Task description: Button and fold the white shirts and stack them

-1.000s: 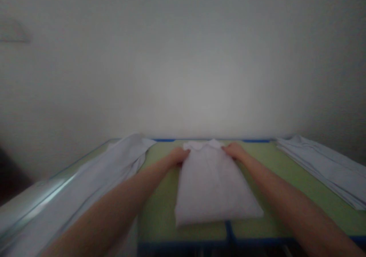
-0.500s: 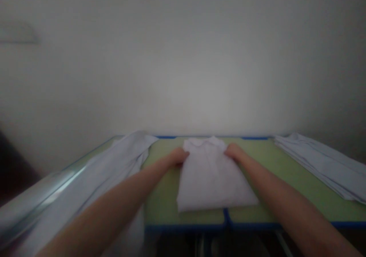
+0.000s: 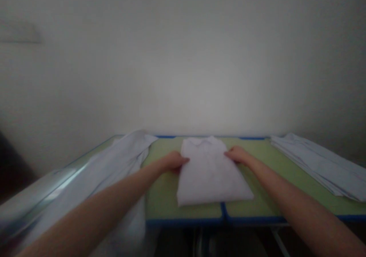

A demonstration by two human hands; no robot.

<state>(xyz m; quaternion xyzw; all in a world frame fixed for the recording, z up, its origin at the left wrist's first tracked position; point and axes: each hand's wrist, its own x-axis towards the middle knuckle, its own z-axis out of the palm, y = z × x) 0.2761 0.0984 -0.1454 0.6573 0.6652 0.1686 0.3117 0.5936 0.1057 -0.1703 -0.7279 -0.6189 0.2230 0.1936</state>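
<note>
A folded white shirt [image 3: 210,175] lies collar-away in the middle of a green table [image 3: 164,201] with a blue rim. My left hand [image 3: 174,161] rests on the table against the shirt's left edge, fingers stretched toward the cloth. My right hand [image 3: 238,155] lies against the shirt's right edge in the same way, fingers flat. Neither hand lifts the shirt. The picture is dim and soft, so fine finger detail is hard to read.
A loose pale-blue garment [image 3: 114,167] is draped along the table's left side and hangs over its front. A flat stack of pale-blue cloth [image 3: 317,165] lies at the right. A plain wall [image 3: 183,58] stands right behind the table.
Both hands have slid from beside the collar toward me along the shirt's sides. The view has pulled back a little, so the table's front edge shows more.
</note>
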